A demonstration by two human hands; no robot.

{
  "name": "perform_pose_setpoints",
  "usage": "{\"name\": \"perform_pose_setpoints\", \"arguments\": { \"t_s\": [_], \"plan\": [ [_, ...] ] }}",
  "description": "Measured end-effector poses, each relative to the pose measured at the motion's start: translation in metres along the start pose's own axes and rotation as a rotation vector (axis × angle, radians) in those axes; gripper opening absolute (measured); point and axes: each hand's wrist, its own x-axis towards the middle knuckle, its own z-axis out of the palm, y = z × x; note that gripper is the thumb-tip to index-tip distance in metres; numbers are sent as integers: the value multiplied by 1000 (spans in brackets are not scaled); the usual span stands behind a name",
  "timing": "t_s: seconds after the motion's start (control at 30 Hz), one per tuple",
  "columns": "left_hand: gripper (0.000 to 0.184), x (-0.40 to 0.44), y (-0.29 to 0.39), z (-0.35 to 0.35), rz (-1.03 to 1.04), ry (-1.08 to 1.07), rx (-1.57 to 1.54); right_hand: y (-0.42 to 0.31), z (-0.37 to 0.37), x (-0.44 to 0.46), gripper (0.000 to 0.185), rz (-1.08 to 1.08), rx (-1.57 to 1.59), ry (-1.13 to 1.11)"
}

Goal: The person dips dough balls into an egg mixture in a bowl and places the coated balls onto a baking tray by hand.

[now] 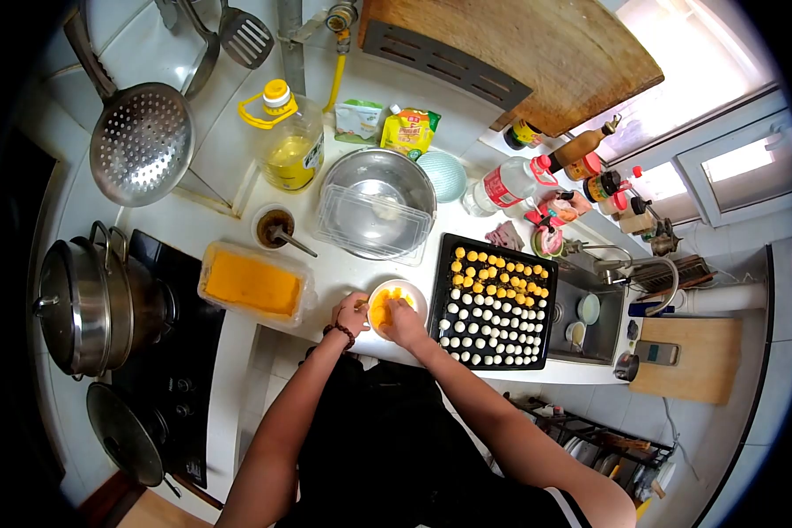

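Indoors | left hand (pixel 351 313) curls at round white bowl (pixel 420 297), right hand (pixel 404 324) dips into bright yellow mass (pixel 379 313) inside; both grips unclear | white worktop (pixel 334 275) beneath | bracing the bowl should help steady mixing

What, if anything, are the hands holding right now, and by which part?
The left hand seems to hold the white bowl by its left rim. The right hand reaches into the orange pieces; whether it grips any cannot be told.
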Motion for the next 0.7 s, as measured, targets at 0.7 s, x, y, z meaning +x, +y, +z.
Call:
{"name": "perform_pose_setpoints", "arguments": {
  "t_s": [0.7],
  "plan": [
    [29,9,-10,0,3,-25,-22,-23,-38,3,42,18,4,-68]
  ]
}}
